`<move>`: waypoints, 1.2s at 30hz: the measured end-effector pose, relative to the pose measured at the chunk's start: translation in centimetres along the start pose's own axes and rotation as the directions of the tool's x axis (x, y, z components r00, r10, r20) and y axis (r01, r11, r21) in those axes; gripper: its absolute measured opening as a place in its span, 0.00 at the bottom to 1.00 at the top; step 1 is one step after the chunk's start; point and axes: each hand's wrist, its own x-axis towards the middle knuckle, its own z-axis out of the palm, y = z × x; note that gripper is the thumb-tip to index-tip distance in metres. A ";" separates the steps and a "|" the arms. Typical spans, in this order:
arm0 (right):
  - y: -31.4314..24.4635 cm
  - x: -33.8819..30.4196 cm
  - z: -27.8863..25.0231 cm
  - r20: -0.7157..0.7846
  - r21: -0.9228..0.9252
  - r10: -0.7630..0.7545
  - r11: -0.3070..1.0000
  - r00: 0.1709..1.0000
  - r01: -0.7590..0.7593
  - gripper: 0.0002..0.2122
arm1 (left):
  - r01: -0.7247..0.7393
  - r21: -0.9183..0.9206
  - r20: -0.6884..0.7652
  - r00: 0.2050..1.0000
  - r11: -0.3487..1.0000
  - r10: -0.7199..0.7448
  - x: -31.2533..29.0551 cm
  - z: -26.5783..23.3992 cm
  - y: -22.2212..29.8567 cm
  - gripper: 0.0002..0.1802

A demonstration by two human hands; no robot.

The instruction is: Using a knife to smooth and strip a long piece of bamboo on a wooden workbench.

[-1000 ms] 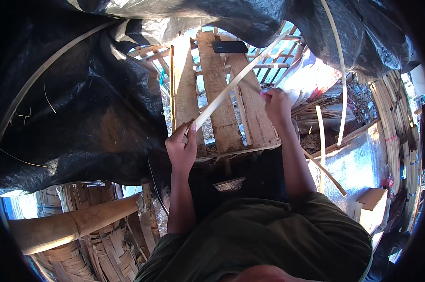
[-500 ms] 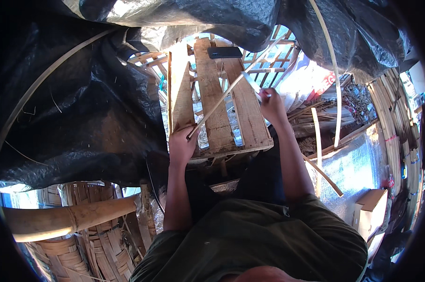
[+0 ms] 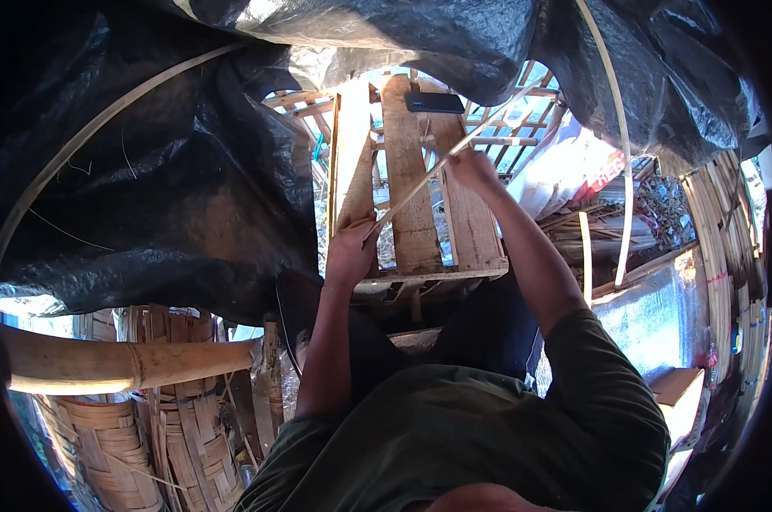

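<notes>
My left hand [image 3: 350, 254] is closed round the near end of a long thin bamboo strip [image 3: 412, 194], just above the left side of a slatted wooden bench [image 3: 412, 218]. The strip slants up and away to the right. My right hand [image 3: 473, 169] is closed at the strip's middle, over the bench's right slat. In it is a knife, whose blade [image 3: 433, 148] shows only as a blurred pale patch beside the strip; its handle is hidden by my fingers. On the far end of the bench lies a dark phone [image 3: 435, 102], apart from both hands.
Black plastic sheeting [image 3: 190, 179] hangs at the left and overhead. A thick bamboo pole [image 3: 130, 367] crosses the lower left above woven baskets [image 3: 104, 435]. At right are bamboo strips [image 3: 622, 171], a white sack [image 3: 561, 166], a silvery sheet [image 3: 659, 320] and a cardboard box [image 3: 678, 397].
My right hand has moved left against the strip, and its knife is now mostly hidden. My left hand still grips the near end. The view has shifted slightly.
</notes>
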 end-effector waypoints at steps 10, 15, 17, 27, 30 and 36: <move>-1.6 -2.0 0.5 -0.078 0.039 0.113 0.993 0.991 -0.110 0.22 | 0.036 -0.049 -0.028 0.999 0.998 -0.037 0.4 -0.3 0.4 0.10; -2.2 -2.5 0.5 -0.011 0.091 0.045 0.995 0.999 -0.044 0.27 | 0.024 -0.095 -0.022 0.999 0.995 -0.026 0.2 -0.5 -0.3 0.12; -3.5 -2.8 0.5 0.002 0.129 0.145 0.981 0.989 -0.144 0.27 | -0.057 -0.069 -0.163 0.986 0.996 0.045 0.1 -0.4 -0.3 0.12; -4.5 -4.1 3.5 -0.020 0.160 -0.049 0.986 0.999 0.052 0.25 | 0.264 -0.015 0.018 0.965 0.964 -0.263 0.1 -0.9 0.4 0.15; -5.4 -3.7 1.9 0.113 0.184 -0.006 0.983 0.994 -0.015 0.25 | 0.107 -0.068 -0.097 0.989 0.992 -0.113 -0.7 -0.7 -1.1 0.12; -6.7 -3.9 2.2 0.116 0.107 0.071 0.991 0.991 -0.084 0.20 | 0.114 -0.063 0.080 0.991 0.991 -0.109 -0.2 -1.8 -0.1 0.12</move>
